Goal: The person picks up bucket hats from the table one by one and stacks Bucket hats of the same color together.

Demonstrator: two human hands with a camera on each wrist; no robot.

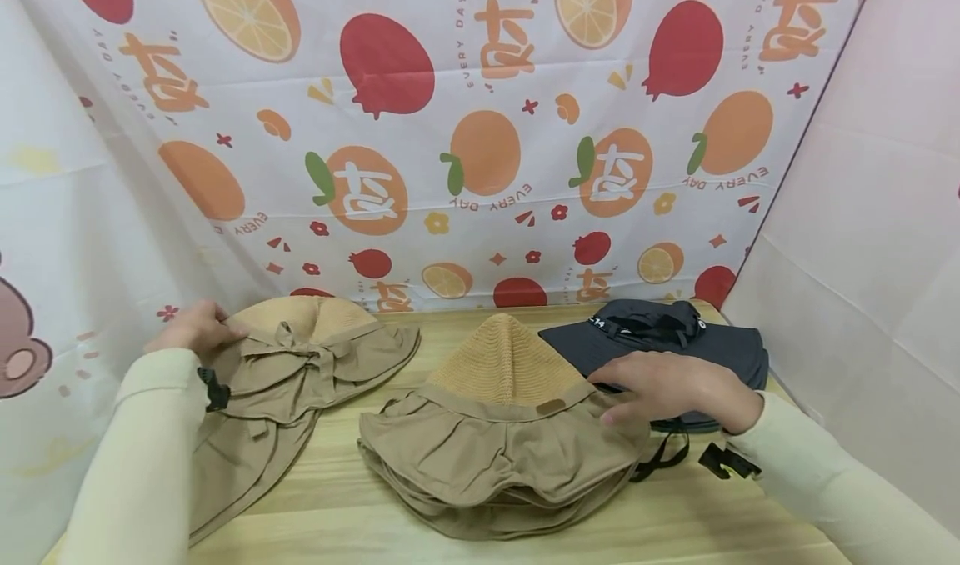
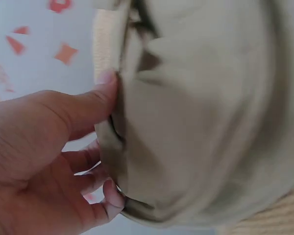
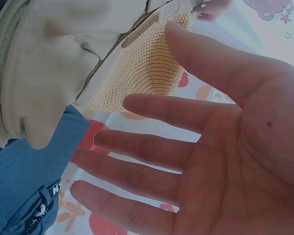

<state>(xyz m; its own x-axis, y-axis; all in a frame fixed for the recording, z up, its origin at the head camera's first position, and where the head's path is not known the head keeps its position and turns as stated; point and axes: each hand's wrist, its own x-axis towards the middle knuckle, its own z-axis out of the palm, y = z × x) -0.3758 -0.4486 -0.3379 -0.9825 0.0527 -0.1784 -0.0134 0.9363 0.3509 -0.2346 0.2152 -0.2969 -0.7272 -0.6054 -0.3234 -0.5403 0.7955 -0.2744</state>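
At the left of the head view lies a khaki sun hat (image 1: 367, 357) with a straw crown and a cloth bow. My left hand (image 1: 193, 329) holds its edge; in the left wrist view the thumb lies on the near side of the cloth (image 2: 186, 122) and the fingers behind it. In the middle stands a second khaki hat (image 1: 502, 457), with a pointed straw crown and a ruffled, layered brim. Beside that crown's right side is my right hand (image 1: 667, 386), its fingers spread and nothing in its grasp, as the right wrist view shows.
A dark navy hat (image 1: 720, 352) with a black strap (image 1: 663, 461) lies behind the right hand. More khaki cloth (image 1: 247, 465) spreads below the left hat. All rest on a light wooden table (image 1: 337, 515), with a fruit-print curtain (image 1: 420, 165) behind and white cloth at both sides.
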